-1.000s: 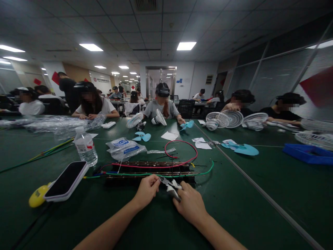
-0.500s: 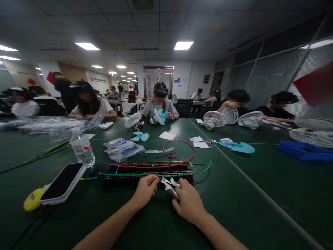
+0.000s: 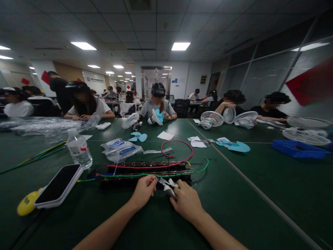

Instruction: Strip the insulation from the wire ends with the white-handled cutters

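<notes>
My right hand (image 3: 187,201) is wrapped round the grey and white handles of a pair of pliers (image 3: 169,189), whose jaws point up and left. Close to the jaws, the fingers of my left hand (image 3: 144,190) are pinched together; what they hold is too small to make out. Just beyond both hands lies a dark assembly of long bars with copper-coloured strips (image 3: 122,177). A green wire (image 3: 200,170) runs along its near side, and a red wire (image 3: 191,149) loops over its far side.
Left of me are a phone (image 3: 58,185), a yellow object (image 3: 27,203) and a water bottle (image 3: 79,149). Plastic bags (image 3: 121,149) lie behind the bars. Blue fan blades (image 3: 139,136), white fan cages (image 3: 212,118) and a blue tray (image 3: 299,149) stand farther off. Several people sit across the table.
The camera view has turned slightly, so the scene sits a little farther left. Both hands and the pliers keep nearly the same place and grip.
</notes>
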### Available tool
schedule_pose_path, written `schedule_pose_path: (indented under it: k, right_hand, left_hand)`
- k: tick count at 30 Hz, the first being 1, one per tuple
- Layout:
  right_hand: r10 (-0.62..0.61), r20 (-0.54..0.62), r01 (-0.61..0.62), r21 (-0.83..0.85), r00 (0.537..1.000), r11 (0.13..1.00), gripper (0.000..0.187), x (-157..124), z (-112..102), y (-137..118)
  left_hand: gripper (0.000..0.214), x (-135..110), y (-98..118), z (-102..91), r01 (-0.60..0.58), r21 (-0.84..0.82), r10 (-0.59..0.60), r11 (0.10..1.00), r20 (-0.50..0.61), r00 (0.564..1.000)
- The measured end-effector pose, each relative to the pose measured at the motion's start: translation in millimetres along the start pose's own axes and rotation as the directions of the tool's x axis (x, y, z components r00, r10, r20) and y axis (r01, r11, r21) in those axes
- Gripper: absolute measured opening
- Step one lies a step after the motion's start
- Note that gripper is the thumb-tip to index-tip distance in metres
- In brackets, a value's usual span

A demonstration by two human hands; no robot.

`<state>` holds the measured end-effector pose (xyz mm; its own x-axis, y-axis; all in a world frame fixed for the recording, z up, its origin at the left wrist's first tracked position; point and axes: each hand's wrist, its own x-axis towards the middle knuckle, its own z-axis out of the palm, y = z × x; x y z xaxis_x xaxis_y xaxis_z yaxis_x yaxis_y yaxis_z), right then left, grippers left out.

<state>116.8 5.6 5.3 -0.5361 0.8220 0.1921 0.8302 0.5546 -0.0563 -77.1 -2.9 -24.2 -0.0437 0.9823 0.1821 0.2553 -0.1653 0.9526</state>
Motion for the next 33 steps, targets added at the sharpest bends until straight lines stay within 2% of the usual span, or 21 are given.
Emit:
schedule_pose_path:
  k: [18, 33]
  right_hand:
    - [0.037, 0.012, -0.037, -0.023, 0.999, 0.999, 0.022, -2.6, -2.4, -2.2]
    - [-0.098, -0.026, 0.099, 0.073, 0.995, 0.992, 0.017, -5.4, -8.0, 3.7]
  left_hand:
    - [0.029, -0.8, 1.0, 0.2, 0.006, -0.003, -0.006, 1.0, -0.03, 1.0]
    - [0.03, 1.0, 0.9, -0.9, 0.005, -0.04, -0.005, 0.999, -0.014, 1.0]
